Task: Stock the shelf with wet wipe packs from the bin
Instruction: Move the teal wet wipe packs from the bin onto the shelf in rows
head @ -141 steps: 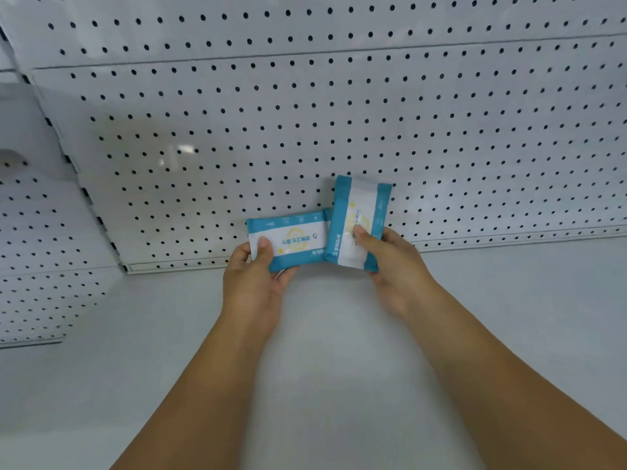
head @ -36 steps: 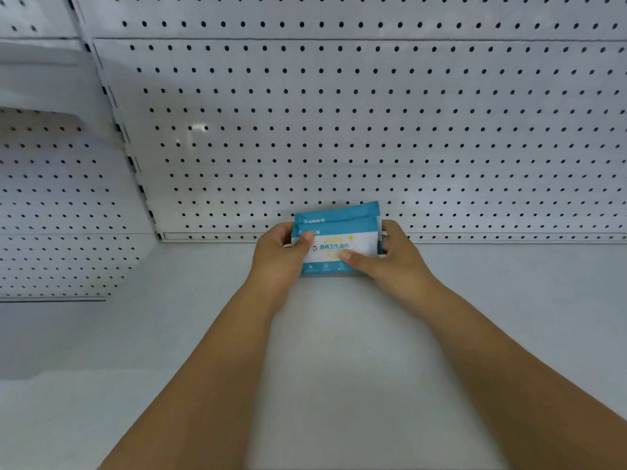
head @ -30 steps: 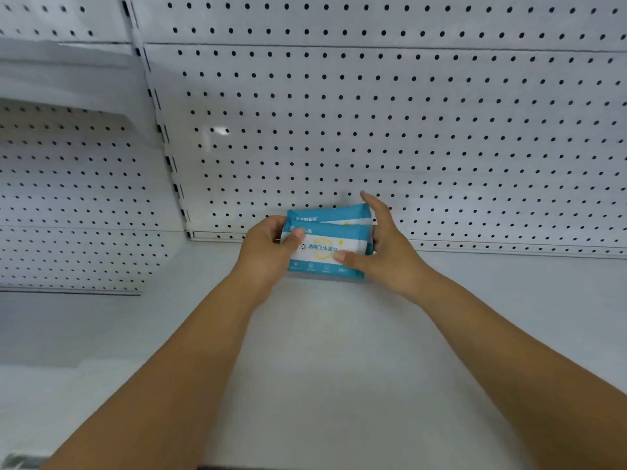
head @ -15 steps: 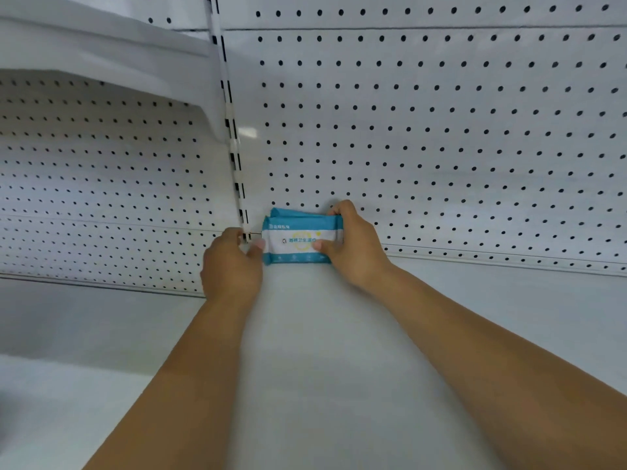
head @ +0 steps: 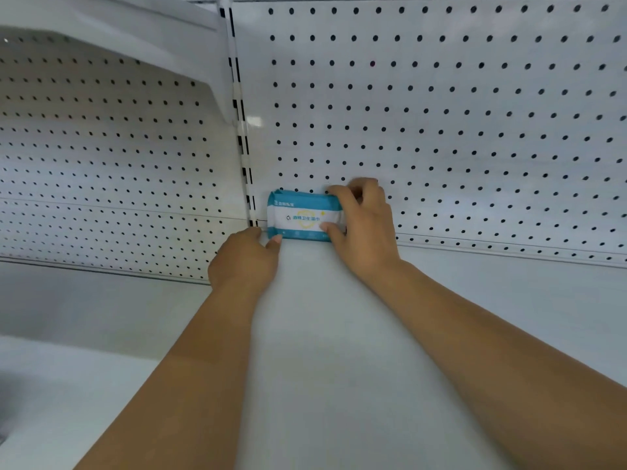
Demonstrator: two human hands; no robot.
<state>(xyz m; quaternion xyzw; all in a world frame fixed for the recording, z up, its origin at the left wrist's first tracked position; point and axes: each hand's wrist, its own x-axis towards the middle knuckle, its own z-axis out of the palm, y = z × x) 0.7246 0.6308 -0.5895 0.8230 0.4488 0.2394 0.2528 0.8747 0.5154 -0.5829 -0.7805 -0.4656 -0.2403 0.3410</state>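
Note:
Two teal-and-white wet wipe packs [head: 300,217] stand on edge, one behind the other, at the back of the white shelf [head: 339,334]. They lean against the pegboard back panel, just right of the slotted upright post [head: 242,144]. My right hand [head: 364,228] grips their right end, thumb on the front and fingers over the top. My left hand [head: 244,262] sits at their lower left corner with curled fingers, and its thumb tip lies on the front pack's corner. The bin is not in view.
The perforated back panel [head: 458,130] runs along the whole shelf. A higher shelf [head: 112,25] overhangs the neighbouring bay on the left. The shelf board stretches to the right of the packs.
Both hands have slid the packs left along the back panel until they stand beside the upright post. My left hand has slipped from the packs' left end down to their lower corner.

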